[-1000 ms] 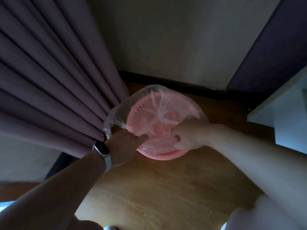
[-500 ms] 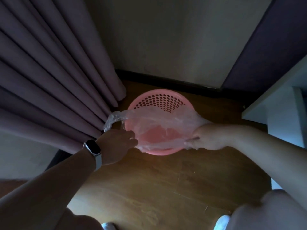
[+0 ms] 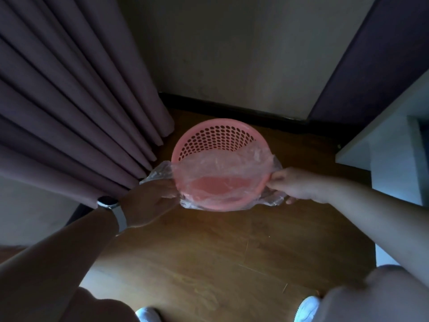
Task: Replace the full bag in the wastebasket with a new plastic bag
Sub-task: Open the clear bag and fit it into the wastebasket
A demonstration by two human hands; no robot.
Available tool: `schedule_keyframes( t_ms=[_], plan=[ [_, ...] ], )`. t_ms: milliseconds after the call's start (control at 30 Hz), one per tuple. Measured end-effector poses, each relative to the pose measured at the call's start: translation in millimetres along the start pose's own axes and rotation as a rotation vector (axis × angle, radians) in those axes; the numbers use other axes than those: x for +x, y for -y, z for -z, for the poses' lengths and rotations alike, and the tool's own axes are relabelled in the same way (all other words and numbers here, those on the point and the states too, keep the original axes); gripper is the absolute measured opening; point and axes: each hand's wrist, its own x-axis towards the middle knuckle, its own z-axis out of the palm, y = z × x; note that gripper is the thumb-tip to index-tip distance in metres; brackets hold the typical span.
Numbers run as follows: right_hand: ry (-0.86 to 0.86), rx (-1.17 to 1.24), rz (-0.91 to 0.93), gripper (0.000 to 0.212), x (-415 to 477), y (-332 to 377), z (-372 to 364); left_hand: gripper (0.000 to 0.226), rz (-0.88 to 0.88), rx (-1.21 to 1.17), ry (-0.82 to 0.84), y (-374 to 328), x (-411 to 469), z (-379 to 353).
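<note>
A pink perforated wastebasket point(image 3: 218, 135) stands on the wooden floor near the wall. A clear plastic bag point(image 3: 220, 166) is stretched over its near half and folded down over the near rim; the far inner wall is bare. My left hand point(image 3: 148, 201), with a watch on the wrist, grips the bag's edge at the basket's left side. My right hand point(image 3: 292, 184) pinches the bag's edge at the right side of the rim.
A purple curtain point(image 3: 76, 108) hangs close to the basket's left. A beige wall with a dark baseboard point(image 3: 232, 105) runs behind it. White furniture point(image 3: 390, 149) stands at the right. My knees and white shoes point(image 3: 306, 307) are at the bottom edge.
The bag covered the whole basket one second ago; it has since come off the far rim toward me. Both hands have moved outward to the basket's left and right sides.
</note>
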Motion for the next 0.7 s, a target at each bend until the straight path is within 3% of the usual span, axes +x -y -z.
schedule_keyframes(
  t_ms=[167,267,433,567,700],
  plan=[
    [-0.221,0.073,0.02,0.018,6.4,7.3,1.3,0.009,0.246,-0.268,-0.304,-0.1,15.7,-5.0],
    [-0.271,0.075,0.012,0.022,14.4,9.4,-4.2,0.023,0.433,-0.356,-0.32,-10.2,33.7,-7.7],
    [-0.265,0.244,0.039,0.061,25.4,10.4,-3.1,0.072,0.583,-0.475,-0.338,-12.6,54.7,-19.9],
    [-0.284,0.31,0.054,0.096,32.9,15.0,-6.3,0.082,0.62,-0.487,-0.335,-13.6,72.2,-17.2],
    [-0.304,0.3,0.077,0.095,39.6,14.2,0.5,0.08,0.639,-0.561,-0.317,-14.1,85.0,-13.4]
  ],
)
